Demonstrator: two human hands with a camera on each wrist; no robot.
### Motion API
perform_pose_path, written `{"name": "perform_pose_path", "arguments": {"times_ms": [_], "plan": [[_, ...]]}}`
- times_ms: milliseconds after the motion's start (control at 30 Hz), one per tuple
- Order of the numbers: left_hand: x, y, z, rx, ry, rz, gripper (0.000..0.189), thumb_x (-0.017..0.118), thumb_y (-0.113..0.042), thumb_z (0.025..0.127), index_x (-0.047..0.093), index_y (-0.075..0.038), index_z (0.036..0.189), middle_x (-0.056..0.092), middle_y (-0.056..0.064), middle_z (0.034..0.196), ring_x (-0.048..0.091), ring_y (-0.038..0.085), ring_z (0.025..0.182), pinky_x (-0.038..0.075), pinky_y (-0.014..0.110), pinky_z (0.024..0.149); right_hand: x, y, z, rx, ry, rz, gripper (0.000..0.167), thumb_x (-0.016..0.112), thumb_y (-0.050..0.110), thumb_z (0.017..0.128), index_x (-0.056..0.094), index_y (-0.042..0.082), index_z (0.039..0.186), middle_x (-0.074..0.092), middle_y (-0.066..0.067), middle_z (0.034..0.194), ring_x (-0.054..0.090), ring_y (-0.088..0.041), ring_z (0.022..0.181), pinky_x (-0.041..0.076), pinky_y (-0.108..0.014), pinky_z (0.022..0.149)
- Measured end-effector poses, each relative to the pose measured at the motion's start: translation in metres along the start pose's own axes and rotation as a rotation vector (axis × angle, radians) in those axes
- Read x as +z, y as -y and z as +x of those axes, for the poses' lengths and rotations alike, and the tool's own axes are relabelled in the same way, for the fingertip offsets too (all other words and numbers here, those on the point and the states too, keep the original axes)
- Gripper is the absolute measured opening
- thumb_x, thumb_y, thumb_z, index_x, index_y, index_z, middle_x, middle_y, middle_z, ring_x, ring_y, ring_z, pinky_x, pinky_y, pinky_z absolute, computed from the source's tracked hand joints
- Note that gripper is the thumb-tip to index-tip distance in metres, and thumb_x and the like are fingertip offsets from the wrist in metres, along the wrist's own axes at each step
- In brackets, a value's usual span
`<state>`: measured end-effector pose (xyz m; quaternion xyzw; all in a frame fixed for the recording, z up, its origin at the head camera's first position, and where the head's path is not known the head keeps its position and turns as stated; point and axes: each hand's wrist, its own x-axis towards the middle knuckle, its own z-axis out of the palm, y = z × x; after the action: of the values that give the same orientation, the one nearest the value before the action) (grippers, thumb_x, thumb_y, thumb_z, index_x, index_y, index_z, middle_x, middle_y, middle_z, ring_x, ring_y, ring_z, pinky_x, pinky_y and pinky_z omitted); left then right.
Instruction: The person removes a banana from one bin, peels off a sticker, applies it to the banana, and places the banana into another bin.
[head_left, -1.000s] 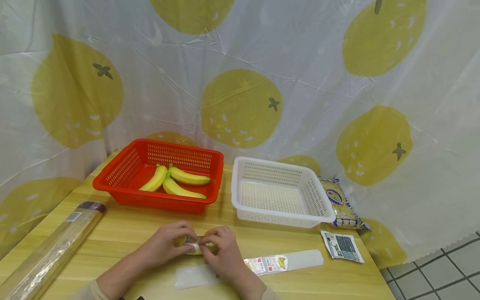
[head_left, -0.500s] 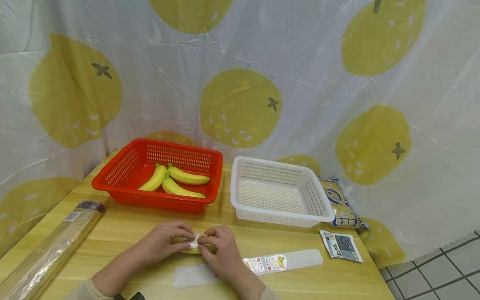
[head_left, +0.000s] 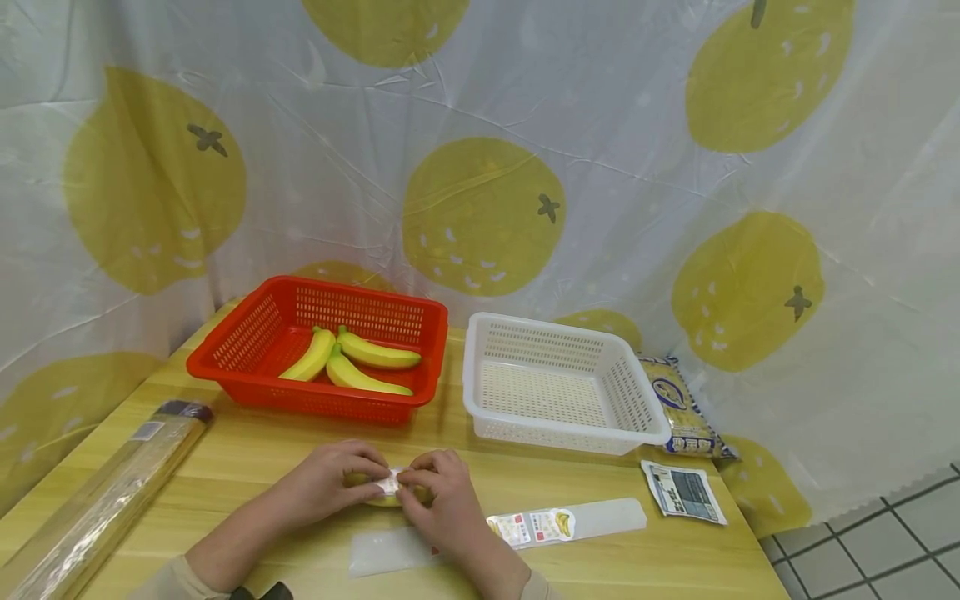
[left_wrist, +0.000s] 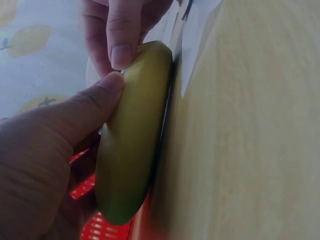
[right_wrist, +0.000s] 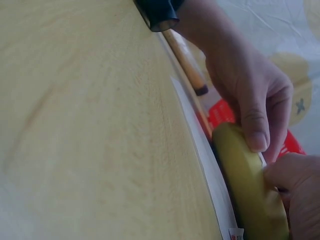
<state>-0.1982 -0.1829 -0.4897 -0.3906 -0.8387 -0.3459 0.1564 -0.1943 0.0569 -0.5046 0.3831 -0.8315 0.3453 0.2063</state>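
Observation:
A yellow banana (head_left: 386, 501) lies on the table under both hands, with a small white printed label (head_left: 389, 482) on its top side. My left hand (head_left: 326, 483) holds the banana's left part; in the left wrist view its thumb (left_wrist: 107, 87) lies on the banana's side near the label edge. From the other side, my right hand (head_left: 450, 504) grips the banana with thumb and fingers at the label's right edge. Both thumbs almost meet there. The fingers hide much of the label. A backing strip (head_left: 611, 517) with printed banana labels lies partly under the right forearm.
Behind the hands stands a red basket (head_left: 300, 400) with 3 bananas. To its right is a white basket (head_left: 551, 435). A yellow packet (head_left: 686, 417) and a small white pouch (head_left: 684, 493) lie at the right. A long clear-wrapped roll (head_left: 105, 500) lies at the left.
The label between the fingers has come to lie flatter on the banana, and its white face shows more. Both hands have stayed nearly in place.

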Motion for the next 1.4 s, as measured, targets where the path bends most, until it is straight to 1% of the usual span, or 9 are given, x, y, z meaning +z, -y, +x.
{"name": "perform_pose_path", "arguments": {"times_ms": [233,400,600,833,933,1033,1100,1267,1400], "plan": [[-0.003,-0.006,0.001,-0.105,0.050,0.041,0.020,0.082,-0.032,0.088,0.081,-0.021,0.104,0.070,-0.012,0.106,0.067,0.008,0.097,0.059,0.034,0.083,-0.002,0.001,0.000,0.001,-0.002,-0.011,0.012,0.082,0.012,0.086,0.080,0.012,0.098,0.065,0.000,0.104,0.057,-0.016,0.102,0.049,-0.025,0.088],[-0.003,-0.005,0.000,-0.115,0.065,0.034,0.018,0.080,-0.033,0.090,0.079,-0.025,0.105,0.069,-0.014,0.106,0.065,0.007,0.098,0.058,0.033,0.083,-0.001,0.000,-0.001,0.012,0.020,-0.053,0.016,0.081,0.015,0.087,0.078,0.012,0.102,0.065,-0.006,0.113,0.057,-0.020,0.108,0.051,-0.028,0.091],[-0.004,-0.005,-0.002,-0.165,0.141,0.034,0.027,0.072,-0.039,0.096,0.078,-0.026,0.118,0.065,-0.017,0.113,0.062,0.007,0.104,0.056,0.030,0.083,0.000,0.003,0.000,0.012,0.069,-0.163,0.021,0.075,0.023,0.092,0.078,0.018,0.112,0.065,-0.011,0.125,0.058,-0.024,0.112,0.050,-0.038,0.093],[-0.004,-0.008,-0.001,-0.177,0.197,0.096,0.030,0.064,-0.047,0.100,0.073,-0.030,0.123,0.063,-0.017,0.114,0.061,0.011,0.109,0.056,0.041,0.091,-0.003,0.014,0.001,0.140,0.154,-0.269,0.032,0.065,0.037,0.100,0.076,0.019,0.124,0.062,-0.011,0.132,0.055,-0.025,0.121,0.043,-0.049,0.103],[-0.002,-0.008,0.000,-0.157,0.217,0.124,0.032,0.061,-0.046,0.102,0.071,-0.031,0.128,0.062,-0.018,0.113,0.058,0.007,0.107,0.054,0.039,0.090,-0.005,0.017,0.001,0.192,0.200,-0.307,0.040,0.059,0.042,0.103,0.072,0.016,0.130,0.060,-0.013,0.139,0.053,-0.028,0.127,0.041,-0.050,0.107],[-0.001,-0.010,0.000,-0.142,0.225,0.134,0.034,0.060,-0.043,0.103,0.069,-0.029,0.133,0.062,-0.017,0.113,0.056,0.006,0.105,0.053,0.036,0.088,-0.007,0.017,0.000,0.230,0.229,-0.310,0.045,0.056,0.044,0.104,0.069,0.014,0.135,0.056,-0.015,0.144,0.052,-0.032,0.132,0.040,-0.054,0.110],[0.000,-0.011,0.000,-0.156,0.229,0.126,0.034,0.060,-0.043,0.103,0.070,-0.027,0.132,0.062,-0.016,0.112,0.056,0.006,0.105,0.054,0.036,0.089,-0.008,0.016,-0.001,0.251,0.236,-0.295,0.046,0.056,0.043,0.104,0.068,0.013,0.136,0.055,-0.017,0.146,0.051,-0.034,0.134,0.040,-0.056,0.110],[-0.001,-0.011,0.000,-0.214,0.203,0.102,0.027,0.063,-0.045,0.101,0.069,-0.027,0.121,0.063,-0.018,0.116,0.060,0.012,0.113,0.054,0.043,0.095,-0.009,0.010,-0.003,0.245,0.193,-0.262,0.043,0.061,0.040,0.102,0.070,0.013,0.134,0.059,-0.016,0.141,0.055,-0.033,0.128,0.045,-0.053,0.106],[-0.001,-0.009,-0.001,-0.213,0.163,0.094,0.019,0.067,-0.044,0.098,0.065,-0.030,0.109,0.064,-0.020,0.111,0.061,0.010,0.111,0.055,0.041,0.094,-0.010,0.007,-0.004,0.214,0.167,-0.224,0.039,0.065,0.038,0.100,0.071,0.018,0.133,0.061,-0.013,0.136,0.056,-0.029,0.122,0.045,-0.049,0.102]]}}
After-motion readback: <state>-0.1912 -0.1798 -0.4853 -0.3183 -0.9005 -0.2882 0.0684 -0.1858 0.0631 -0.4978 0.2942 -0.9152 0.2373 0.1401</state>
